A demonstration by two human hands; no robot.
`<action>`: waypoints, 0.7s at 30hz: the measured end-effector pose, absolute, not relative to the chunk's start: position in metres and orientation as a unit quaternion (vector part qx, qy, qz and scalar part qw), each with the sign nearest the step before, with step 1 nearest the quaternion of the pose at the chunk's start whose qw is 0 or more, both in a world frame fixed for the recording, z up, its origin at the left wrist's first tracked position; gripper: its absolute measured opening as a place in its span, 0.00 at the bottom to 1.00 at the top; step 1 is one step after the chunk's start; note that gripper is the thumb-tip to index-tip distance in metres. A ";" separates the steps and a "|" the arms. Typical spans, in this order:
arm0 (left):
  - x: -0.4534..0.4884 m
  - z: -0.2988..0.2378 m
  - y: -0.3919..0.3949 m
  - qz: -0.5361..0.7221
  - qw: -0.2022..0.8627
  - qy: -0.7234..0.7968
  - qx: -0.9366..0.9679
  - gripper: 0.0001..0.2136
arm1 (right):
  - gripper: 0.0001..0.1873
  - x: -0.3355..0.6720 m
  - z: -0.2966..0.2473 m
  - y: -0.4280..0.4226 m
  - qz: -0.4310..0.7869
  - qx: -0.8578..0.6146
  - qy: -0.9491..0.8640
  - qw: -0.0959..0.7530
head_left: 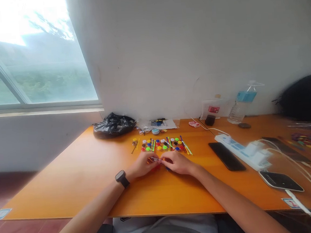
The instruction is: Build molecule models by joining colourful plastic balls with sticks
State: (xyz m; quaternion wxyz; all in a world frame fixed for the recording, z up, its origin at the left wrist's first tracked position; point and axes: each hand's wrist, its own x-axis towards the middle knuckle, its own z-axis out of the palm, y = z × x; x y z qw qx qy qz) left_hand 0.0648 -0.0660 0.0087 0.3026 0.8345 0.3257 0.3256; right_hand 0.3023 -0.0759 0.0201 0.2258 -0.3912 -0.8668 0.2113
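Evidently the left hand [143, 165] has its fingers [150, 154] closed on a small pale piece [156, 159], mostly hidden between the hands, its shape unclear; blurred red bits [155, 168] show beneath, over the tabletop [77, 180]; the right hand [179, 162] pinches the piece's right end.

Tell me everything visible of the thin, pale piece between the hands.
The thin, pale piece looks narrow and dips slightly rightward in view. Held between the left hand and right hand, which partly hide it, it appears on the near side of the coloured pots. It is too small to tell its material or full shape.
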 end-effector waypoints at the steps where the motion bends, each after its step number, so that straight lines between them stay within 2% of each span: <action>1: 0.065 0.009 -0.066 0.325 0.302 0.327 0.835 0.12 | 0.09 0.303 0.020 -0.076 0.212 -0.393 -0.867 0.224; 21: 0.064 0.005 -0.064 0.326 0.313 0.319 0.833 0.13 | 0.09 0.303 0.019 -0.075 0.214 -0.393 -0.867 0.217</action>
